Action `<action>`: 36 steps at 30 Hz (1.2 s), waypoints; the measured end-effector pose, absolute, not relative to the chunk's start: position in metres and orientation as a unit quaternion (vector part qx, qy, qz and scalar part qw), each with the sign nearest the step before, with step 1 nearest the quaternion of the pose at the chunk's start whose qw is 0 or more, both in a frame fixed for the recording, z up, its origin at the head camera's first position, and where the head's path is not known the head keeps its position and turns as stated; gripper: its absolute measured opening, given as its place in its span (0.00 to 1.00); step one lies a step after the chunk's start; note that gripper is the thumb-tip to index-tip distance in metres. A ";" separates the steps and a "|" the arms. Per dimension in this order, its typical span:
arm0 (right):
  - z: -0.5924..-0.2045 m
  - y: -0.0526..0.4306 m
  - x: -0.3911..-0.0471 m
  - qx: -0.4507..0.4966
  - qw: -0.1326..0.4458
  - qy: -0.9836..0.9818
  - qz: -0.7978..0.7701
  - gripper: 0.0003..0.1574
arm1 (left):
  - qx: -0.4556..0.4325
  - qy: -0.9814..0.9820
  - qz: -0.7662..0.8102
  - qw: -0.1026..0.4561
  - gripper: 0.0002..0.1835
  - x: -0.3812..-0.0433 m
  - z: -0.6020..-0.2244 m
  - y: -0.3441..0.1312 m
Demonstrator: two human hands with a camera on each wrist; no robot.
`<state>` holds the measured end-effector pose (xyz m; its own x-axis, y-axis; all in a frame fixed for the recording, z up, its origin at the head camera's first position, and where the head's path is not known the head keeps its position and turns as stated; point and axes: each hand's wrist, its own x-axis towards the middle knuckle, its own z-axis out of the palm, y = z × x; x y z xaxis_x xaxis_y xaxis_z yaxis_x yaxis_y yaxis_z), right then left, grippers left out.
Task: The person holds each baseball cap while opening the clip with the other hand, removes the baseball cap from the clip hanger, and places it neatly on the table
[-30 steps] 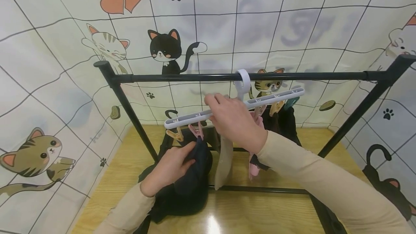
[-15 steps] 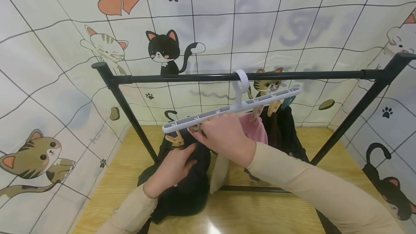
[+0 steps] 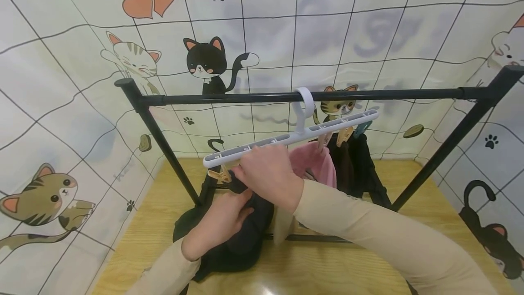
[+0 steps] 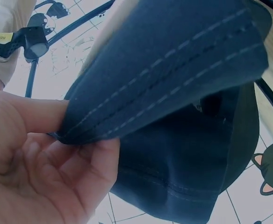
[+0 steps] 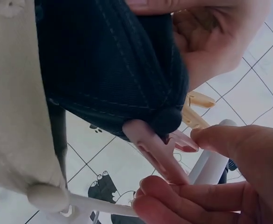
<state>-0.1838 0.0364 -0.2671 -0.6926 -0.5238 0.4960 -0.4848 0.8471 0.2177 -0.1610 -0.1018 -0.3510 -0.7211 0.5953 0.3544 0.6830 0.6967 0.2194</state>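
Note:
A dark navy cap with pale stitching and a round top button hangs below the white clip hanger. My left hand pinches a stitched edge of the cap between thumb and fingers, as the left wrist view shows. Just above it, my right hand pinches the arms of a pink clip. In the right wrist view the clip's tip lies against the cap beside the button. The head view hides this clip behind the right hand. A yellow clip sits at the hanger's left end.
The hanger hooks over a black rack bar. To the right hang a pink item and dark items, with yellow and teal clips. An off-white item hangs beside the navy cap. Underneath is a wooden tabletop.
My right hand has left the hanger bar's middle and come down and left onto the pink clip. The left hand has shifted slightly right, still pinching the cap. The hanger swung a little.

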 end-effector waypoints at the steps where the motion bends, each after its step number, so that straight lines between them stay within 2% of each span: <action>1: -0.266 0.036 -0.184 0.272 0.277 -0.921 -0.039 0.22 | -0.352 -0.911 -0.173 0.129 0.15 -0.160 -0.350 -0.102; 6: -0.265 0.034 -0.186 0.268 0.270 -0.924 -0.038 0.25 | -0.361 -0.906 -0.176 0.132 0.12 -0.158 -0.348 -0.105; 12: -0.263 0.033 -0.189 0.271 0.250 -0.929 -0.019 0.21 | -0.373 -0.901 -0.176 0.132 0.14 -0.155 -0.347 -0.108; 19: -0.262 0.033 -0.193 0.266 0.257 -0.929 -0.035 0.18 | -0.385 -0.893 -0.222 0.069 0.10 -0.150 -0.350 -0.109; 30: -0.256 0.036 -0.198 0.263 0.214 -0.941 -0.010 0.21 | -0.374 -0.885 -0.264 0.081 0.15 -0.149 -0.356 -0.123; 36: -0.250 0.038 -0.200 0.267 0.254 -0.929 0.011 0.22 | -0.372 -0.877 -0.300 0.054 0.14 -0.149 -0.359 -0.137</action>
